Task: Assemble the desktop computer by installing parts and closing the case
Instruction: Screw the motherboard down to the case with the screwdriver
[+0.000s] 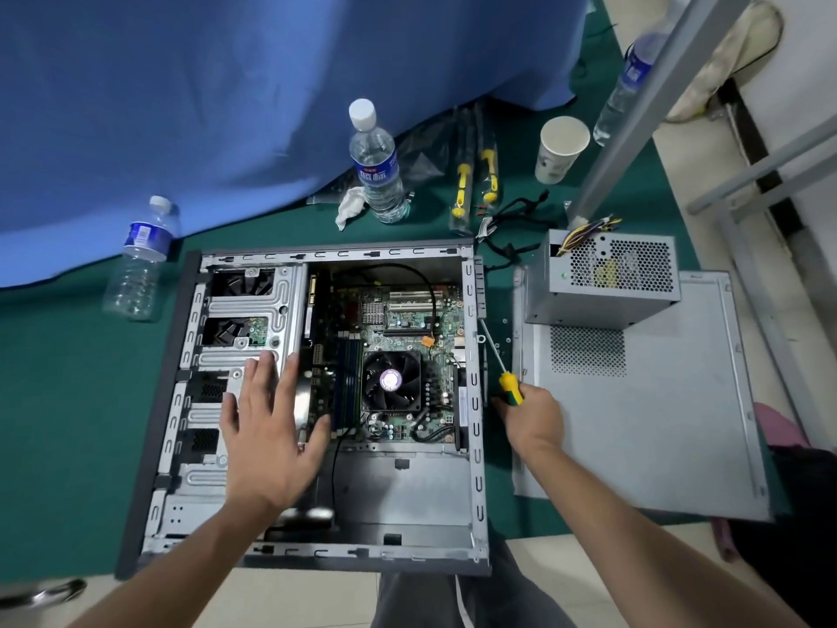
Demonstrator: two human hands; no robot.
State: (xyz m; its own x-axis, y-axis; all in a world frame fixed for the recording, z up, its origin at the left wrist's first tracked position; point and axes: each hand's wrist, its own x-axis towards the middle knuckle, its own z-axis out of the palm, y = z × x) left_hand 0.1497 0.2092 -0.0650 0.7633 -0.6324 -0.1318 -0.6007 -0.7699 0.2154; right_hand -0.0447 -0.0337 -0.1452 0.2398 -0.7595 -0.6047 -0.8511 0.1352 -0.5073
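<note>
The open computer case [475, 446] lies flat on the green mat, its motherboard [407, 319] and CPU fan [392, 380] exposed. My left hand [267, 428] hovers over the drive cage [244, 305] with fingers spread, holding nothing. My right hand [532, 417] grips the yellow-green handle of a screwdriver [502, 369], whose shaft points up along the case's right wall. The grey power supply [602, 274] with coloured wires sits outside the case on the removed side panel [643, 401] to the right.
Two water bottles [376, 165] [140, 260] and a paper cup [559, 149] stand behind the case. Packaged yellow tools [475, 179] and black cables [512, 219] lie near the power supply. Blue cloth [226, 106] hangs behind. A metal frame [652, 97] rises at right.
</note>
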